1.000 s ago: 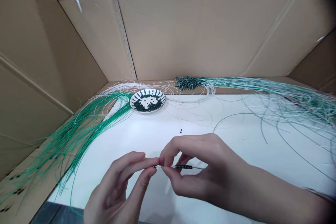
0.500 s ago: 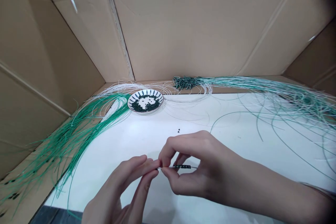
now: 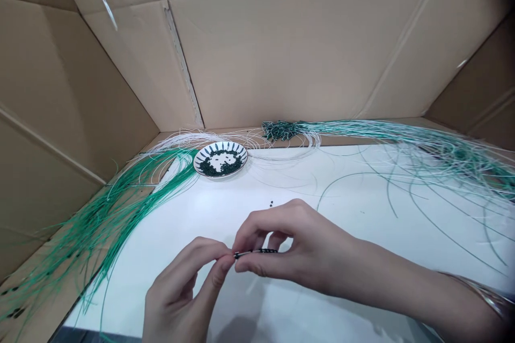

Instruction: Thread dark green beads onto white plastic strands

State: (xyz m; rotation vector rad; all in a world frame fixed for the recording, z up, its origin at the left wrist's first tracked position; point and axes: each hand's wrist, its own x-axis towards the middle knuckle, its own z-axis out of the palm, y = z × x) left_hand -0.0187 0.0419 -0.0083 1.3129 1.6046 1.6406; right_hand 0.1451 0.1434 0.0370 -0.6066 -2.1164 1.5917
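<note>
Over the white board, my left hand [image 3: 189, 278] pinches the left end of a thin beaded strand [image 3: 269, 251] between thumb and index finger. A small dark bead sits on the strand right at those fingertips, and a short row of dark beads lies farther right along it. My right hand [image 3: 289, 241] curls around the strand, its thumb and index finger slightly parted beside the end bead, other fingers bent behind the row. The strand's right end is hidden by this hand.
A striped plate [image 3: 243, 165] of small dark beads stands behind my hands. Green strands [image 3: 140, 198] spread at left. A beaded bundle [image 3: 281, 129] with long green and white strands lies along the back right. Loose beads [image 3: 271, 203] dot the white board [image 3: 193, 214]; cardboard walls [image 3: 301, 37] surround it.
Both hands have shifted slightly in view. My left fingers have closed into a tighter pinch, while my right thumb and index finger have parted, exposing a bead at the strand's end.
</note>
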